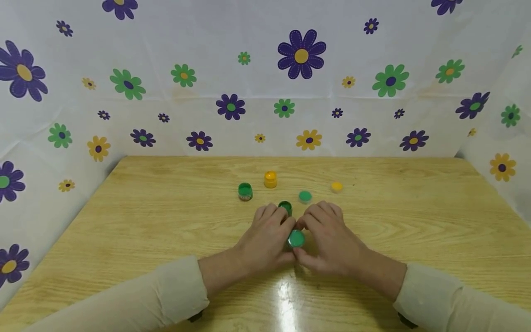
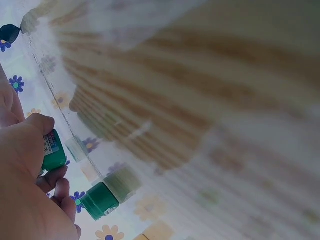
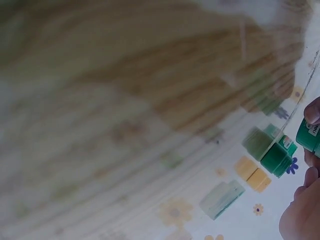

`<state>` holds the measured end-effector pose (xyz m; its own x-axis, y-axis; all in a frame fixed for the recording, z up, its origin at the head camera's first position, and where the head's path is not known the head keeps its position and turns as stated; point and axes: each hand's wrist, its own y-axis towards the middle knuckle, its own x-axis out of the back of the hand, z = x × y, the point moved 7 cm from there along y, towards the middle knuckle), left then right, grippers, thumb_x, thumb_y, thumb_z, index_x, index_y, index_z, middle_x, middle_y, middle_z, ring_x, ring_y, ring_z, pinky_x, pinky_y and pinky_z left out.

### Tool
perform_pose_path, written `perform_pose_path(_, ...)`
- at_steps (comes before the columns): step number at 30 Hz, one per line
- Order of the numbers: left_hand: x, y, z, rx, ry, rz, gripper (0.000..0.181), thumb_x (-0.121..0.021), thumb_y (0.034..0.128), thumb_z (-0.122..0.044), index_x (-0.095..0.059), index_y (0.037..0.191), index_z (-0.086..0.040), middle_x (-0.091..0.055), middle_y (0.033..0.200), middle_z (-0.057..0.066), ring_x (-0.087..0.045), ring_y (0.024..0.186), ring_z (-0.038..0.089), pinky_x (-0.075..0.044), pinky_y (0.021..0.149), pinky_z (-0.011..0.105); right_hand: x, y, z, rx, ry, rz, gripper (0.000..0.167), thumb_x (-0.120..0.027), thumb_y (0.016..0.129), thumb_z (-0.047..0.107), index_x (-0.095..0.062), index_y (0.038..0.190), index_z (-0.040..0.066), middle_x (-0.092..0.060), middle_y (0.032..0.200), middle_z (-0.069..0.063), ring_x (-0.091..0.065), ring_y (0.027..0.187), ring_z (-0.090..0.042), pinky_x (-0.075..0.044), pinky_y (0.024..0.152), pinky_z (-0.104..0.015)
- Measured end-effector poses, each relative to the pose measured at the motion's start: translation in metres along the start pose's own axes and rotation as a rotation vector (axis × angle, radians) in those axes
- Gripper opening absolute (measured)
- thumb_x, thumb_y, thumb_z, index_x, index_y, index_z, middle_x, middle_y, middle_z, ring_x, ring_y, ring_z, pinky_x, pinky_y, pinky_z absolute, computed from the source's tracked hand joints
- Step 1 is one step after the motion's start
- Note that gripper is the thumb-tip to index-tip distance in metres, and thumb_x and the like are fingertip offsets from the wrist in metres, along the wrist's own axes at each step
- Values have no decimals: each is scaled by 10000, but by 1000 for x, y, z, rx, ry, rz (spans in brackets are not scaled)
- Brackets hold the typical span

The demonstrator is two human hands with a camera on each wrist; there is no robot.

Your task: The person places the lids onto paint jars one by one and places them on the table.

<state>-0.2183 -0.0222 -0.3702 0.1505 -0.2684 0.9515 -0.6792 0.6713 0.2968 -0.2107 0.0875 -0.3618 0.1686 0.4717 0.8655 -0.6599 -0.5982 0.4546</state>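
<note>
Both hands meet near the middle of the table around a small green paint jar [image 1: 296,239] with a lighter green lid on top. My left hand [image 1: 265,240] grips it from the left; in the left wrist view, thumb and fingers close round the green jar [image 2: 54,152]. From the right, my right hand [image 1: 336,244] pinches it between thumb and fingertips; part of the jar [image 3: 307,137] shows in the right wrist view. An uncapped green jar [image 1: 285,207] stands just beyond the left fingers, partly hidden by them.
Farther back stand another open green jar [image 1: 245,192] and an open yellow jar [image 1: 270,180]. A green lid [image 1: 304,197] lies beyond the right hand, with a yellow lid [image 1: 337,186] to its right. Flower-printed cloth [image 1: 257,83] hangs behind the wooden table [image 1: 166,207].
</note>
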Motion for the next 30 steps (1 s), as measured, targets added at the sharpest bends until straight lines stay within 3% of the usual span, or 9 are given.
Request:
perform_pose_path(13,0,0,-2,-33,30,-47,387,-793,787,-437,-582,876,-125,-481,869,-42,-380,804,146,-333,790,285,-1,0,-2,-31,-26,9,307,-727,816,411,-592,930,161,-536,964,48,-433,951,-158,-328,935,-428)
perform_pose_path(22,0,0,-2,-42,22,-48,413,-755,821,-475,-587,914,-109,-496,897,-24,-397,820,153,-356,810,299,0,0,-2,-55,-4,20,425,-716,830,551,-588,949,164,-527,977,51,-435,969,-159,-334,949,-436)
perform_pose_path(30,0,2,-2,-39,13,-50,403,-777,803,-451,-583,915,-116,-474,880,-35,-382,821,150,-337,797,290,1,0,-2,4,38,-9,337,-726,810,389,-604,978,124,-558,961,22,-433,929,-146,-347,928,-436)
